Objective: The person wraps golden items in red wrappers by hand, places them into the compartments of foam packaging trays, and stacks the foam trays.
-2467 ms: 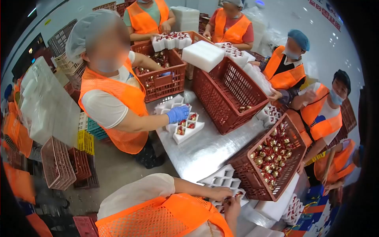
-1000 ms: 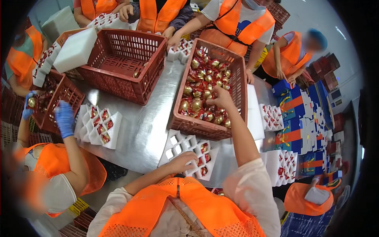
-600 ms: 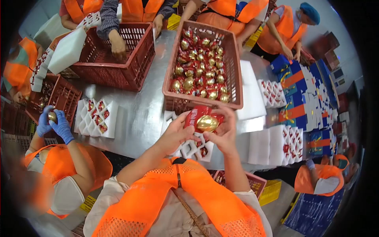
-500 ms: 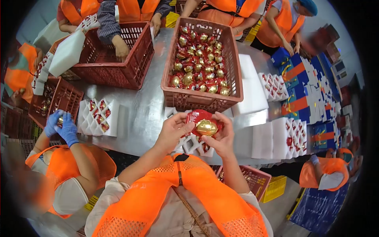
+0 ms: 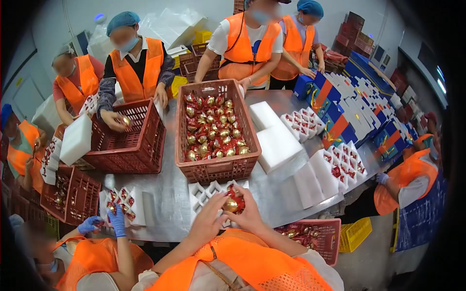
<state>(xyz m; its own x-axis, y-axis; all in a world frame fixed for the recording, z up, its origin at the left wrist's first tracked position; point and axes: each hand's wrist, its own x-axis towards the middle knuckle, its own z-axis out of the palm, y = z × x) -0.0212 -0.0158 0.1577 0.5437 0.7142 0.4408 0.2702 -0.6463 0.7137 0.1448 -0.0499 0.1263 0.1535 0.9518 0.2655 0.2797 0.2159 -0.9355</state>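
Observation:
Both my hands meet around a shiny gold, egg-shaped piece [image 5: 234,203] with a red wrapper. My left hand [image 5: 209,217] closes on it from the left, and my right hand [image 5: 249,209] curls over it from the right. Just beyond and under them lies a white foam tray [image 5: 196,190] with diamond-shaped cells, partly hidden by my hands and forearms. Past the tray stands a brownish-red plastic crate [image 5: 218,173], holding many similar gold pieces in red wrapping.
White foam blocks [image 5: 279,148] lie right of the crate, near filled foam trays [image 5: 342,167] and stacked blue boxes [image 5: 335,114]. Left stands another crate [image 5: 128,160], with a co-worker's hand inside. A blue-gloved co-worker [image 5: 104,259] works close on my left. A pink-red crate [image 5: 327,237] sits below the table edge.
My view has tilted up, showing more of the co-workers. The wrapper was spread out around the gold piece; now it is gathered closer, with my hands drawn together around it.

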